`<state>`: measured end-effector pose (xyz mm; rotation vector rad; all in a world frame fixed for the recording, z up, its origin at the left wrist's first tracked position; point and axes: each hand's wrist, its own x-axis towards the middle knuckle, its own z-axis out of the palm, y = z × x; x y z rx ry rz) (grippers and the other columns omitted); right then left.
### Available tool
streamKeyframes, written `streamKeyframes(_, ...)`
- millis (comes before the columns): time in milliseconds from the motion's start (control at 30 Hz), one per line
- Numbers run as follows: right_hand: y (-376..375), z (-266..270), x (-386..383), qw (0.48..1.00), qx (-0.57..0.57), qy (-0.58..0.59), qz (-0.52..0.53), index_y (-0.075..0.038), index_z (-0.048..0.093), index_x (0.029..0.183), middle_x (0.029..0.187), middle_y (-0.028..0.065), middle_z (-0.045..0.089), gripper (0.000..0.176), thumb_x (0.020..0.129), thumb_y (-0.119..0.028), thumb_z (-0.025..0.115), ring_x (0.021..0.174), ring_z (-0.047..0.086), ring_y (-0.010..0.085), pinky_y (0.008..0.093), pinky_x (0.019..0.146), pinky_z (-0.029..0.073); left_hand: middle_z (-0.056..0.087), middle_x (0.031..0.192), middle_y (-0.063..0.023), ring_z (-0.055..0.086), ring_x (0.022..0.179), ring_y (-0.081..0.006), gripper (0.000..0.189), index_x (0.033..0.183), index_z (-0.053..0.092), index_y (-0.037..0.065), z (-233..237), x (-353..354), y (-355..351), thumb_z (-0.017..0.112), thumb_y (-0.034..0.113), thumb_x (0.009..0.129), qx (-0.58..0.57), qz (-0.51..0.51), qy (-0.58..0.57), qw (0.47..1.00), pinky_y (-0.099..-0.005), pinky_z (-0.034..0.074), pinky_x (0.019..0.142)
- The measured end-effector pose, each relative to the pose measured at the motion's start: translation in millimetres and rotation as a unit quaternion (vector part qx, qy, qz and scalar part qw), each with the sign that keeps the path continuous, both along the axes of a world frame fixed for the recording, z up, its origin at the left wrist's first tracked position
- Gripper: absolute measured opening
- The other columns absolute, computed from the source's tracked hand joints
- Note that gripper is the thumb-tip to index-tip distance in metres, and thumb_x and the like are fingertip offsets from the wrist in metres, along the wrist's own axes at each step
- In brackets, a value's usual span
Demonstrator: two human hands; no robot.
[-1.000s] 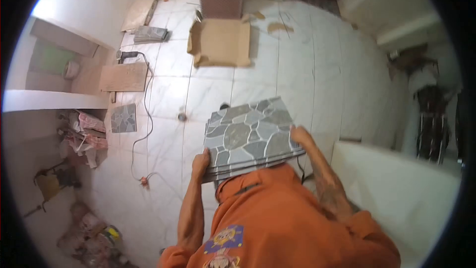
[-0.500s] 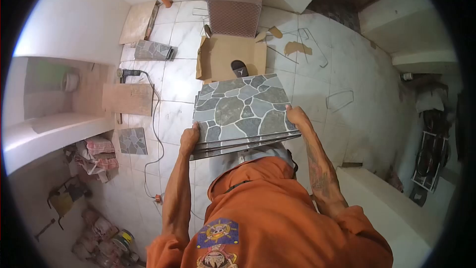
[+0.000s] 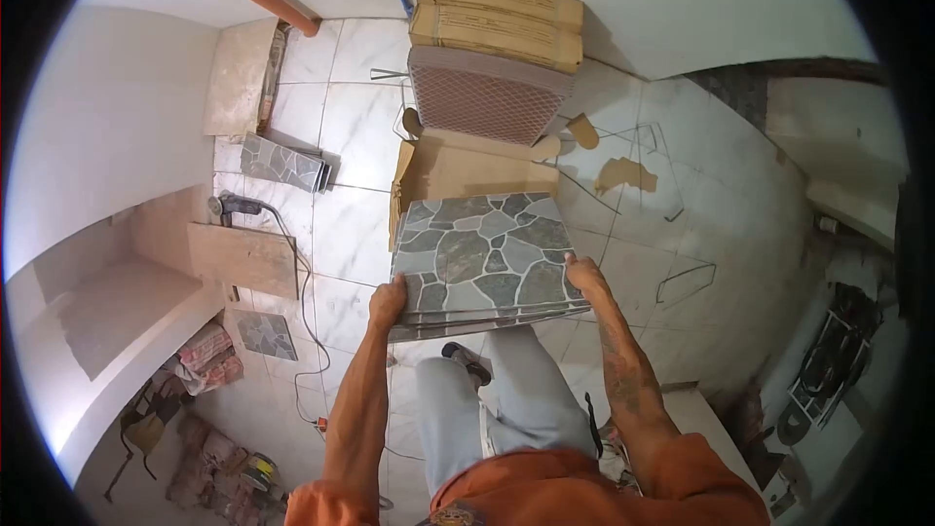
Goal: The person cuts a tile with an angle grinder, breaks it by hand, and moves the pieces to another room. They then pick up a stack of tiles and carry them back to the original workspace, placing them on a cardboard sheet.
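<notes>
A stack of several stone-patterned tiles (image 3: 487,255) is held level in front of my thighs, grey pieces with pale joint lines showing on the top one. My left hand (image 3: 388,302) is closed on the stack's left edge near the front corner. At the right edge, my right hand (image 3: 584,278) grips the same stack. The fingers of both hands are mostly hidden under the tiles. Just beyond the stack lies an opened cardboard box (image 3: 477,168) on the floor, partly covered by the tiles.
Cardboard cartons (image 3: 497,24) sit above upright tiles (image 3: 487,93) ahead. To the left are an angle grinder (image 3: 239,206) with a trailing cord, a wooden board (image 3: 248,258), cut tiles (image 3: 282,164) and a single tile (image 3: 265,335). Bent wires (image 3: 687,282) lie on the right floor.
My view has tilted forward, bringing my legs and a foot into sight below the stack. Both hands still hold the tiles, and the dark slipper beyond them no longer shows.
</notes>
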<state>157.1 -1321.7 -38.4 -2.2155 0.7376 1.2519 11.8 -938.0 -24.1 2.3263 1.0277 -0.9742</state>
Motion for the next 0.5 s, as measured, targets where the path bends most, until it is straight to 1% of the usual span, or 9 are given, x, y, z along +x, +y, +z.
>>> streamKeyframes(33, 10, 13, 33, 0.996, -0.005, -0.056, 0.065, 0.009, 0.065, 0.106, 0.099, 0.0281, 0.068, 0.059, 0.099, -0.047, 0.046, 0.097, 0.067, 0.0400, 0.0462, 0.084, 0.050, 0.064, 0.102, -0.0355, 0.061, 0.104, -0.0504, 0.076, 0.097, 0.068, -0.008, -17, 23, 19, 0.024, 0.054, 0.101, -0.017, -0.059, 0.002, 0.998, -0.0530, 0.047, 0.094)
streamKeyframes(100, 22, 11, 50, 0.999, -0.008, -0.022, 0.032, 0.009, 0.064, 0.103, 0.090, 0.0252, 0.068, 0.059, 0.099, -0.047, 0.046, 0.085, 0.067, 0.0373, 0.0456, 0.077, 0.050, 0.064, 0.103, -0.0350, 0.061, 0.104, -0.0497, 0.075, 0.097, 0.068, -0.007, -50, 35, 37, 0.023, 0.052, 0.102, -0.034, -0.089, -0.006, 0.995, -0.0531, 0.047, 0.094)
streamKeyframes(167, 10, -17, 31, 0.998, -0.002, -0.068, 0.015, 0.011, 0.064, 0.101, 0.078, 0.0207, 0.067, 0.061, 0.100, -0.048, 0.046, 0.070, 0.065, 0.0332, 0.0447, 0.067, 0.048, 0.064, 0.103, -0.0345, 0.061, 0.105, -0.0490, 0.074, 0.098, 0.068, -0.006, -70, 43, 33, 0.022, 0.051, 0.102, -0.041, -0.115, -0.011, 0.992, -0.0531, 0.047, 0.094)
streamKeyframes(267, 22, -2, 34, 0.999, 0.018, 0.026, 0.009, 0.016, 0.054, 0.123, 0.123, 0.0345, 0.059, 0.068, 0.100, -0.048, 0.046, 0.119, 0.057, 0.0433, 0.0451, 0.100, 0.043, 0.065, 0.104, -0.0336, 0.062, 0.105, -0.0481, 0.072, 0.099, 0.069, -0.005, -110, 35, 38, 0.022, 0.050, 0.102, -0.027, -0.141, -0.018, 0.989, -0.0529, 0.047, 0.095)
streamKeyframes(300, -2, -69, 9, 0.999, 0.011, -0.032, 0.010, 0.017, 0.058, 0.116, 0.115, 0.0348, 0.062, 0.068, 0.100, -0.048, 0.046, 0.113, 0.061, 0.0418, 0.0439, 0.096, 0.045, 0.065, 0.105, -0.0332, 0.062, 0.105, -0.0479, 0.072, 0.099, 0.069, -0.005, -122, 29, 40, 0.022, 0.050, 0.102, -0.029, -0.161, -0.027, 0.986, -0.0528, 0.047, 0.095)
streamKeyframes(333, -5, -74, 2, 0.999, 0.012, -0.029, 0.005, 0.018, 0.058, 0.115, 0.112, 0.0346, 0.063, 0.068, 0.100, -0.048, 0.046, 0.110, 0.063, 0.0410, 0.0434, 0.094, 0.046, 0.065, 0.105, -0.0328, 0.062, 0.105, -0.0477, 0.071, 0.099, 0.069, -0.005, -130, 26, 42, 0.023, 0.049, 0.102, -0.029, -0.181, -0.036, 0.982, -0.0527, 0.047, 0.095)
streamKeyframes(400, -5, -74, 0, 0.999, 0.018, -0.029, -0.004, 0.019, 0.059, 0.112, 0.107, 0.0341, 0.065, 0.069, 0.100, -0.048, 0.047, 0.104, 0.065, 0.0395, 0.0424, 0.092, 0.047, 0.065, 0.107, -0.0325, 0.061, 0.107, -0.0471, 0.070, 0.102, 0.069, -0.004, -102, 43, 32, 0.023, 0.048, 0.102, -0.021, -0.131, -0.012, 0.991, -0.0521, 0.046, 0.097)
streamKeyframes(433, 3, -51, 5, 0.999, 0.035, -0.012, -0.007, 0.018, 0.058, 0.115, 0.109, 0.0323, 0.065, 0.068, 0.100, -0.047, 0.047, 0.104, 0.064, 0.0358, 0.0417, 0.091, 0.047, 0.064, 0.108, -0.0323, 0.061, 0.108, -0.0467, 0.070, 0.103, 0.069, -0.004, -94, 54, 29, 0.023, 0.048, 0.102, -0.013, -0.105, -0.004, 0.994, -0.0518, 0.046, 0.097)
streamKeyframes(500, -9, -108, 1, 0.998, 0.040, -0.049, -0.012, 0.017, 0.059, 0.115, 0.114, 0.0332, 0.063, 0.065, 0.100, -0.045, 0.046, 0.108, 0.063, 0.0400, 0.0434, 0.093, 0.046, 0.064, 0.110, -0.0319, 0.060, 0.111, -0.0459, 0.069, 0.105, 0.069, -0.004, -114, 62, 41, 0.023, 0.048, 0.102, -0.013, -0.155, -0.007, 0.988, -0.0513, 0.045, 0.099)
